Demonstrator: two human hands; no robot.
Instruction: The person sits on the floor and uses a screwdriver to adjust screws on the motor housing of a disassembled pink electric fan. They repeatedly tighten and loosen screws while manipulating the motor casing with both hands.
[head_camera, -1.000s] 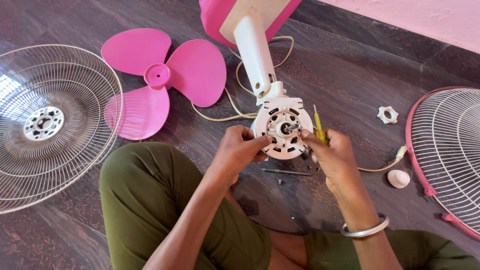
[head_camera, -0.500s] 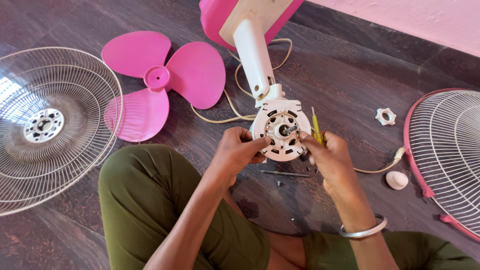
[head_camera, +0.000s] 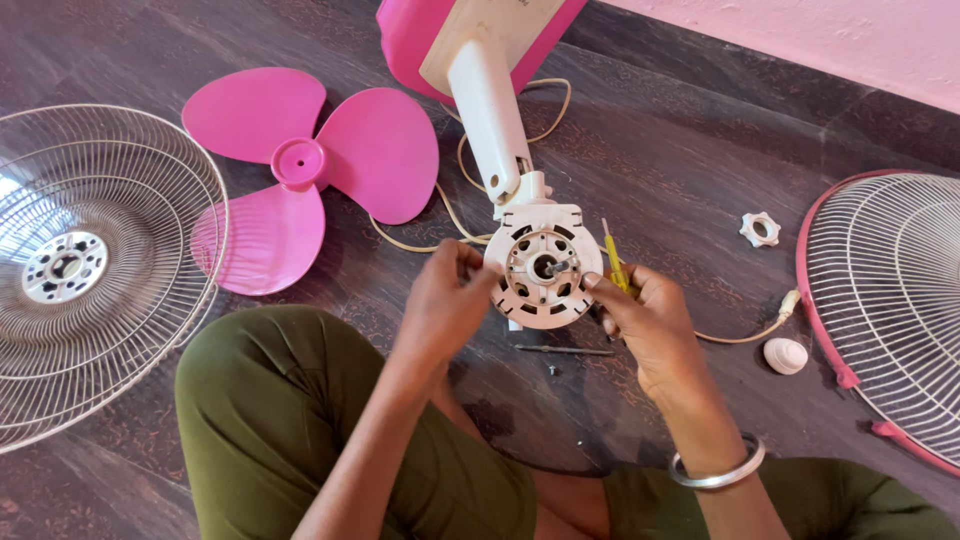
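Observation:
A white fan motor housing on a white stem lies across the dark floor in front of me. My left hand grips its left edge with the fingers curled on the rim. My right hand touches the right edge and holds a yellow-handled screwdriver that points up and away. The motor shaft shows at the centre of the housing.
A pink three-blade propeller lies at the left beside a wire guard. A second guard with a pink rim is at the right, near a white nut and a white cap. Small screws and a thin rod lie under the housing.
Both hands stay on the motor housing. The fingers shift only slightly on the rim; the view drifts a little.

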